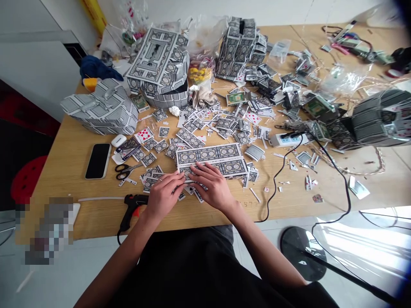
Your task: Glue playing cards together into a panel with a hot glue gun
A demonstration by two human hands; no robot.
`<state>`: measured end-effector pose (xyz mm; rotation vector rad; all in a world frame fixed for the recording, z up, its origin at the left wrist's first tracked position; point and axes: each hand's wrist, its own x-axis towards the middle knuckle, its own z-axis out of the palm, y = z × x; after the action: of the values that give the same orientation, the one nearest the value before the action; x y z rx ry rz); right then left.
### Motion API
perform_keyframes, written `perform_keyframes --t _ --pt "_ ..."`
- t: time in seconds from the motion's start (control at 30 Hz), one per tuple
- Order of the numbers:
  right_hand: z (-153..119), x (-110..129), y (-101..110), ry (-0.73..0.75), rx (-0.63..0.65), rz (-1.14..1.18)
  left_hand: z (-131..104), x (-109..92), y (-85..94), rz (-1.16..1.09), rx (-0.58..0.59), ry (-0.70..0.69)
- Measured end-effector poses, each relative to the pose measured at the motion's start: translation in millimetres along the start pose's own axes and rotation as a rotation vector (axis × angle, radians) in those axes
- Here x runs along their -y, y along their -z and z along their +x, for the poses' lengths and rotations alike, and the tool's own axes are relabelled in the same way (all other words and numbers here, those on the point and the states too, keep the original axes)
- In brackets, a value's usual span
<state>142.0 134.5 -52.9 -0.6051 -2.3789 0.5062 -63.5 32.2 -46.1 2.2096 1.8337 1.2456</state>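
A person in a black top sits at a light wooden table (180,220), seen from above, both bare hands on a flat panel of patterned playing cards (208,153). The panel lies on the near middle of the table, just in front of the person, over loose card pieces. Its card backs show grey and white scrollwork with round medallions.

The left hand (164,193) has bent fingers pressed together at the panel's near left corner; whether they pinch it, I cannot tell. The right hand (212,188) is unclenched, its fingers stretched out over the panel's near part, close beside the left fingertips.

To the left of the panel are black-handled scissors (127,171), a smartphone with a dark screen (98,161), and a small white earbud case (118,140). A black glue gun (130,210) lies near the left forearm.

Beyond the panel spreads a heap of cut playing cards (221,122). Behind it stand a lidded card box (157,55) and a tall card structure (237,49), with a boat-like card basket (104,107) at the left. To the right, a white power strip (279,140) holds a plugged-in black cable (276,184).
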Motion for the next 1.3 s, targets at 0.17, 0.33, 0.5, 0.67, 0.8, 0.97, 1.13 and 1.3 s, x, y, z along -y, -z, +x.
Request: perform_keyframes --t 0.17,0.33,0.5,0.67,0.8,0.97,1.13,1.3 --pt "0.2 -0.9 -0.1 0.008 0.004 -0.008 0.1 -1.0 -0.1 0.005 0.0 0.009" --pt "-0.1 -1.7 0.6 -0.012 0.027 0.006 -0.1 -0.7 -0.1 -0.003 -0.004 0.016" --pt "1.0 -0.9 2.8 -0.025 0.034 0.016 0.8 -1.7 0.0 -0.015 -0.003 0.026" --pt "1.4 0.7 2.2 -0.008 0.006 0.015 2.3 -3.3 0.6 -0.014 -0.01 0.017" --pt "0.7 1.8 0.2 -0.007 -0.009 0.014 2.4 -3.2 0.7 -0.006 -0.011 0.006" --pt "0.7 1.7 0.5 -0.012 0.013 0.005 1.8 -2.7 0.4 -0.011 -0.009 0.019" --pt "1.3 1.6 1.2 -0.006 0.019 -0.004 1.4 -2.6 -0.2 -0.023 -0.011 0.034" --pt "1.4 1.9 0.8 -0.021 0.025 -0.003 1.9 -3.2 0.2 -0.014 -0.009 0.035"
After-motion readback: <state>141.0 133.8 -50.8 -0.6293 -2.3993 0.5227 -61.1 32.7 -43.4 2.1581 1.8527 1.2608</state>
